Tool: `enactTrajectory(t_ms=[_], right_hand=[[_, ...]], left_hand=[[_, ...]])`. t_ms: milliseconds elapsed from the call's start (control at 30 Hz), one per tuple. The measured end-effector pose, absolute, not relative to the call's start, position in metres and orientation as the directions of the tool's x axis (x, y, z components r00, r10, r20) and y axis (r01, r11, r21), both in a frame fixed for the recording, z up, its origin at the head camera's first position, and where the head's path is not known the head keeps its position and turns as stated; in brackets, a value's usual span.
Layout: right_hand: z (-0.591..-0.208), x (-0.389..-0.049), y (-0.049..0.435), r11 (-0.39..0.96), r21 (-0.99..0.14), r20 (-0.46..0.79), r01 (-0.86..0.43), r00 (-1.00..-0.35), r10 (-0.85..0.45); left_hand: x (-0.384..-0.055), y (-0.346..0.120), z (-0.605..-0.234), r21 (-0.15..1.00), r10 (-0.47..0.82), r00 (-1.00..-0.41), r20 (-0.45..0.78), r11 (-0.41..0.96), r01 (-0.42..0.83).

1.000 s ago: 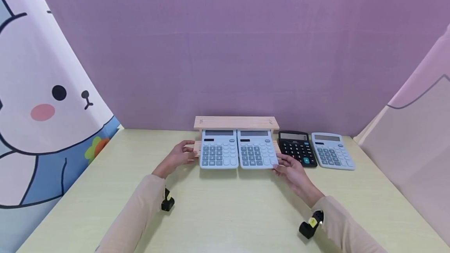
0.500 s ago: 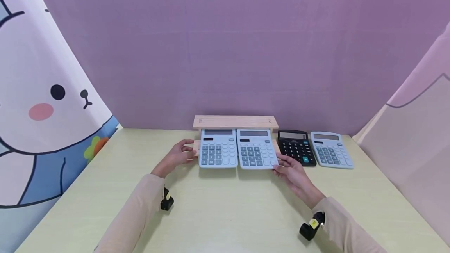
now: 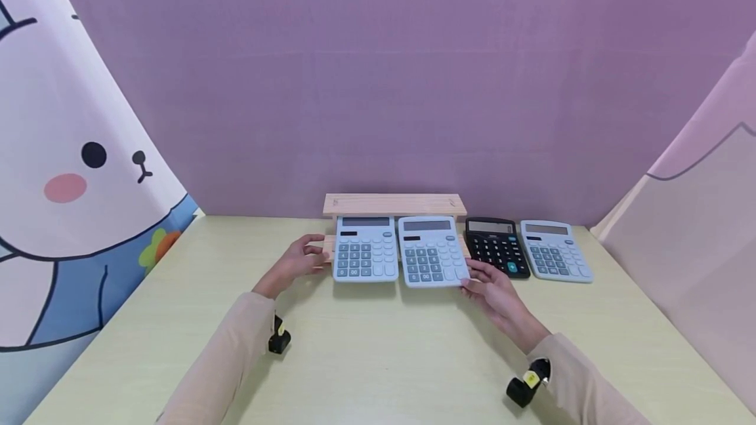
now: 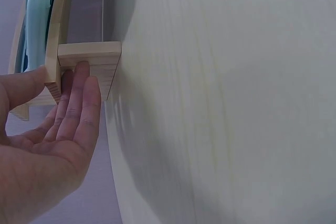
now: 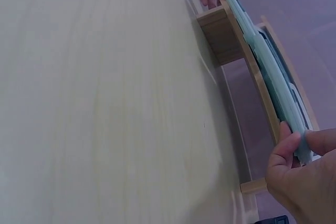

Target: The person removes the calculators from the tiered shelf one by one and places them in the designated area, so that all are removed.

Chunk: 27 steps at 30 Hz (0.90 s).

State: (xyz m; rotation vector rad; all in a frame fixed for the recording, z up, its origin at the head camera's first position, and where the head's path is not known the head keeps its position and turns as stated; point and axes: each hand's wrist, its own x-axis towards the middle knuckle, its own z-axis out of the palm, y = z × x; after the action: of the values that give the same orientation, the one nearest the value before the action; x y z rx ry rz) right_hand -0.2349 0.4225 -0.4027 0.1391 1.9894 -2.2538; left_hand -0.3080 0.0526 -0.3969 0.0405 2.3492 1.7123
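A small wooden rack [image 3: 394,204] stands at the back of the table with two light blue calculators on it side by side. At its left end my left hand [image 3: 296,262] grips the wood; the left wrist view has the thumb [image 4: 26,85] on one side of a board and the fingers on the other. My right hand [image 3: 499,299] pinches the lower right corner of the right calculator [image 3: 434,254], which sits slightly askew and lower than the left calculator [image 3: 365,251]. In the right wrist view, thumb and fingers hold the edge of this calculator [image 5: 275,74].
A black calculator [image 3: 497,248] and another light blue calculator [image 3: 556,251] lie on the table [image 3: 378,353] just right of the rack. Behind the rack hangs a purple cloth [image 3: 390,84]. A cartoon-printed cloth [image 3: 71,149] hangs on the left, a pale one [image 3: 703,241] on the right.
The right calculator has slid slightly down toward me and turned a little, with my right hand moving along with it. My left hand stays on the rack.
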Motion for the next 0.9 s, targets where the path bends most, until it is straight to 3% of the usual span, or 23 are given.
enactTrajectory(t_ms=[900], right_hand=[[-0.398, -0.221, 0.448, -0.118, -0.985, -0.117, 0.123, -0.991, -0.057]], left_hand=[[-0.315, 0.051, -0.404, 0.938, 0.141, -0.974, -0.177, 0.322, -0.124]])
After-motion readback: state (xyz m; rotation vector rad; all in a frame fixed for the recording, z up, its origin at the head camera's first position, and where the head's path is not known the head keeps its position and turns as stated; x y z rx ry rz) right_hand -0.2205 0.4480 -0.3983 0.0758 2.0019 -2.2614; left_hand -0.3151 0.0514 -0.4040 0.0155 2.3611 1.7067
